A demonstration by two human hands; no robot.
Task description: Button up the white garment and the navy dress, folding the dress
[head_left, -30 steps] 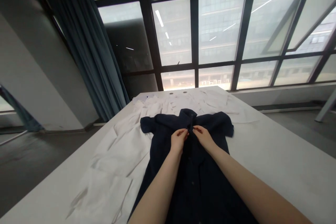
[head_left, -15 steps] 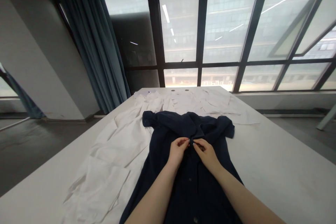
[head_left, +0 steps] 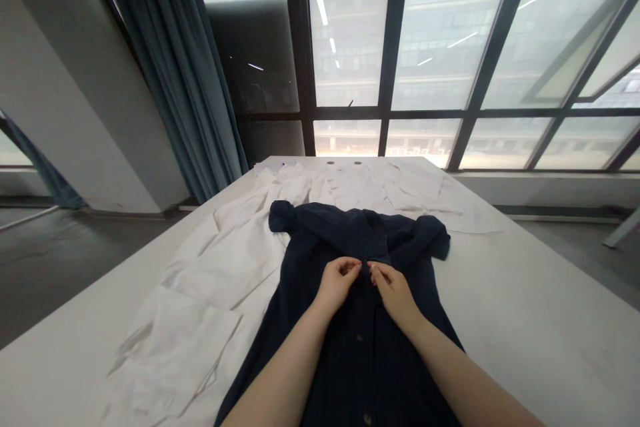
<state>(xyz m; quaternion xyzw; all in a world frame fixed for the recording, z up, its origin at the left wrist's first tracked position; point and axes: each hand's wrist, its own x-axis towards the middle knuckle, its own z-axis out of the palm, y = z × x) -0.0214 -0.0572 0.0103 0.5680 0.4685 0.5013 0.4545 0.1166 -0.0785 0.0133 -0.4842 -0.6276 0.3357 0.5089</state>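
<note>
A dark navy short-sleeved shirt lies flat on the white table, collar at the far end, its button front facing up. My left hand and my right hand meet at the shirt's front placket just below the collar. Both hands have their fingers pinched together on the fabric edge near a button. Two more buttons show lower down the placket between my forearms.
White garments lie spread over the table's left and far side. A grey wall and teal curtain stand at the left. Large dark-framed windows run behind the table. Dark floor lies on both sides.
Both hands have moved down the placket, from right at the collar to a little below it. The camera has tilted slightly, so the shirt sits lower in view.
</note>
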